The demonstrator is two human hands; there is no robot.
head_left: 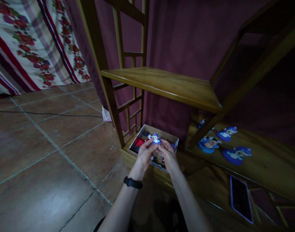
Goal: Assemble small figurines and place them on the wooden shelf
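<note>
A small figurine (156,139) with a purple top and base and a white-blue body is held upright between my hands. My left hand (145,152), with a black band on its wrist, pinches its base from the left. From the right, the fingers of my right hand (167,154) close on the same base. Both hands are over an open cardboard box (164,131) on the low shelf. Inside the box lie a red item (139,142), a smaller figurine (149,136) and dark pieces, partly hidden by my hands.
On the shelf at right several figurines lie, among them a purple one (236,155) and one on a blue base (208,144). A phone (241,199) lies nearer. A wooden shelf board (161,84) juts out above the box. A black cable (48,113) crosses the tiled floor.
</note>
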